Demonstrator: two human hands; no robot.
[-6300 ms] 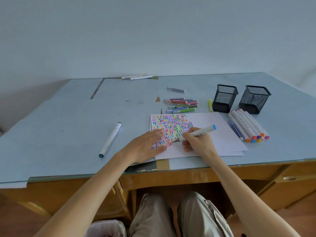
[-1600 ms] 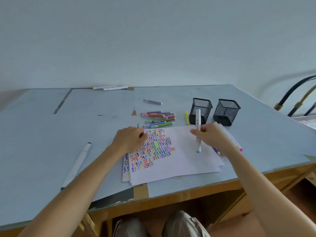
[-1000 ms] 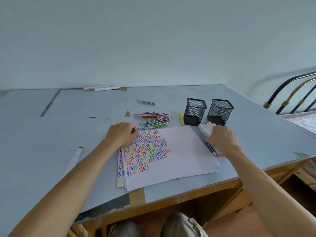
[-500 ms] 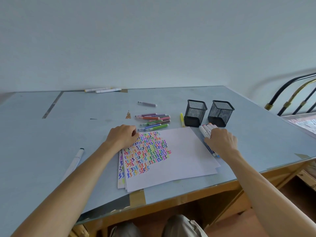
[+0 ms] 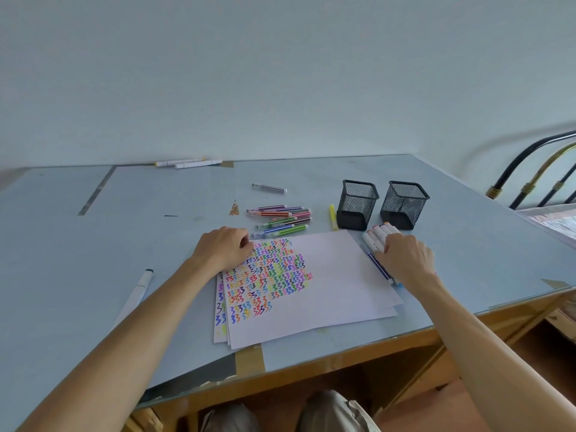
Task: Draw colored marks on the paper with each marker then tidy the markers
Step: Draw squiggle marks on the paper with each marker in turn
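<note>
Lying markers pointing away, right hand atop

White paper is lying flat atop a small stack, its left part carrying rows of coloured zigzags. Thin markers are lying bunched just beyond it. Thick white markers are lying side by side at its right edge, near two upright mesh cups.

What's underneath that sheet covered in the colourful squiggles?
Under the top sheet lie more sheets of paper, their edges peeking out at the left and bottom, one showing squiggles. How many there are, and the rest of their marks, are hidden by the top sheet.
</note>
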